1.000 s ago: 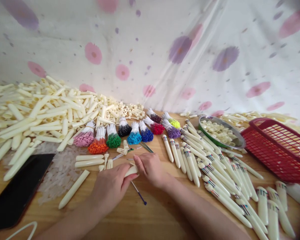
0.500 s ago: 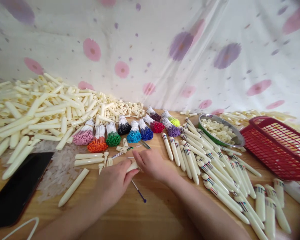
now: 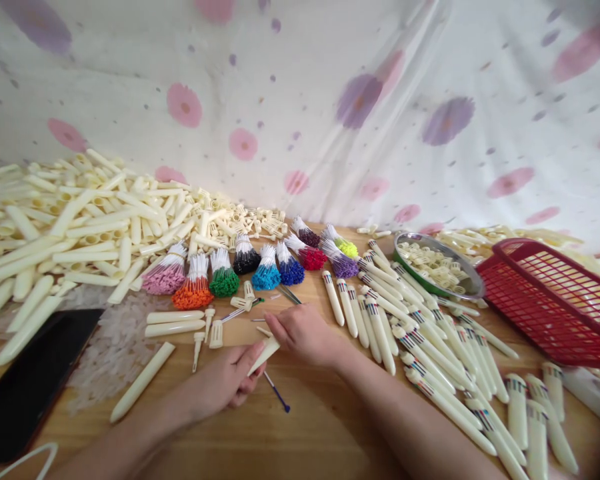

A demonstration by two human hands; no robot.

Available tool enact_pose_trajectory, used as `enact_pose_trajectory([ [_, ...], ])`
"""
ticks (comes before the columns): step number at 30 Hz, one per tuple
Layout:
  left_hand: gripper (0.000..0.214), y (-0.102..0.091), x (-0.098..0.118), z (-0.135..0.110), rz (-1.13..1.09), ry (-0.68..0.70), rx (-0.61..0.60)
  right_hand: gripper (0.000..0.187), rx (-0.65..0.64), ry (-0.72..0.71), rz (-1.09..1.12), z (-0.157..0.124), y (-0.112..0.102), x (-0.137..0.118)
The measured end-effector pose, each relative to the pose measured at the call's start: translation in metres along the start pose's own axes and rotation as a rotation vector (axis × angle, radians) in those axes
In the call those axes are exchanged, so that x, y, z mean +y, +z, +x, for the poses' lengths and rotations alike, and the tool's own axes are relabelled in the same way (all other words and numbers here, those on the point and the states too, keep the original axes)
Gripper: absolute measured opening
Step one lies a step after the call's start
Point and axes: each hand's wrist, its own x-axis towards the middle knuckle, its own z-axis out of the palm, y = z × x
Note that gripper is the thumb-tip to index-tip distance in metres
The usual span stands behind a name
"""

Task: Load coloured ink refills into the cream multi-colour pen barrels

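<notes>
My left hand (image 3: 223, 377) is closed around a cream plastic pen barrel (image 3: 265, 353), which tilts up to the right. At its upper end, the bent fingers of my right hand (image 3: 307, 333) are closed; a thin cream plastic piece (image 3: 264, 331) pokes out by their tips, its rest hidden. Below the barrel lies a thin ink refill (image 3: 279, 392) with a dark blue end. To the left are slotted cream pen parts (image 3: 217, 333), small stemmed pieces (image 3: 198, 348) and a loose barrel (image 3: 143, 383). Tweezers (image 3: 289, 294) rest just beyond my right hand.
Bundled refills in several colours (image 3: 223, 277) stand across the middle. Barrels are heaped (image 3: 75, 220) at left, behind a black phone (image 3: 35, 380). Rows of multicolour pens (image 3: 380, 327), a metal bowl of slotted parts (image 3: 475, 287) and a red basket (image 3: 550, 300) occupy the right.
The barrel has come further into view between my hands as my left hand shifted down and left. My right hand has moved slightly, and the thin cream piece now shows at its fingertips.
</notes>
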Motion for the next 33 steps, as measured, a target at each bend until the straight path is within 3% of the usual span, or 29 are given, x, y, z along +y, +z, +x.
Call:
enact_pose_trajectory([
  [3, 0.044, 0.0, -0.001, 0.002, 0.144, 0.079, 0.154, 0.051, -0.047, 0.061, -0.046, 0.005, -0.004, -0.002],
  [6, 0.039, -0.004, 0.002, -0.004, 0.381, 0.211, 0.297, 0.048, -0.02, 0.023, -0.039, 0.009, -0.009, -0.001],
  [9, 0.032, -0.01, 0.007, -0.014, 0.543, 0.301, 0.284, 0.043, -0.035, -0.128, 0.051, 0.008, -0.022, 0.002],
  [11, 0.026, -0.013, 0.011, -0.02, 0.624, 0.318, 0.265, 0.029, -0.101, -0.264, 0.132, 0.006, -0.033, 0.005],
  [13, 0.022, -0.013, 0.014, -0.023, 0.739, 0.329, 0.301, 0.029, -0.186, -0.319, 0.131, 0.005, -0.042, 0.004],
  [16, 0.022, -0.006, 0.016, -0.024, 0.987, 0.34, 0.414, 0.017, -0.273, -0.19, -0.098, 0.008, -0.042, -0.003],
  [18, 0.025, 0.0, 0.016, -0.023, 1.134, 0.327, 0.477, 0.007, -0.269, -0.101, -0.217, 0.011, -0.034, -0.01],
  [20, 0.026, 0.003, 0.014, -0.021, 1.226, 0.308, 0.514, 0.009, -0.23, -0.069, -0.238, 0.012, -0.024, -0.016],
  [24, 0.024, -0.001, 0.01, -0.017, 1.267, 0.284, 0.54, 0.008, -0.177, -0.08, -0.223, 0.012, -0.011, -0.022],
  [28, 0.02, -0.007, 0.013, -0.012, 1.196, 0.184, 0.546, 0.01, -0.168, -0.084, -0.223, 0.012, -0.005, -0.021],
  [33, 0.016, -0.008, 0.017, -0.011, 1.104, 0.175, 0.499, 0.013, -0.179, -0.082, -0.236, 0.013, -0.001, -0.021],
])
